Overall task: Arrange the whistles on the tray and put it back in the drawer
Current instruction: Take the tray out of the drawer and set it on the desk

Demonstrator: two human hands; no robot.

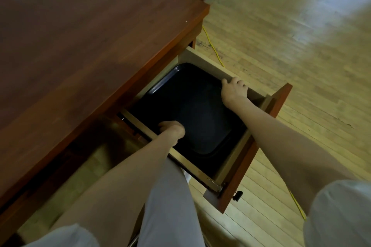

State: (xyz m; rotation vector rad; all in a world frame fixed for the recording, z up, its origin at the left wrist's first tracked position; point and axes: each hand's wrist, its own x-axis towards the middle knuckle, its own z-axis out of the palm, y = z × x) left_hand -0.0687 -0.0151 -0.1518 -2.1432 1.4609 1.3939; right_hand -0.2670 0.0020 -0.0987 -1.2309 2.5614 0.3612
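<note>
Pale plank floor (281,36) surrounds the red-brown counter (80,36). My left grip (172,129) clenches the near-left rim of the dark tray (192,104), fingers curled down out of sight. My right grip (233,91) curls round its far-right rim, against the wall of the pulled-out drawer (208,66). The tray lies flat inside that drawer. A yellow cable (212,46) crosses the floor beyond.

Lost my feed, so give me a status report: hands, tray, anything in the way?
Hands: left hand and right hand grip opposite edges of the tray. Tray in open drawer. Nothing seen on it.
</note>
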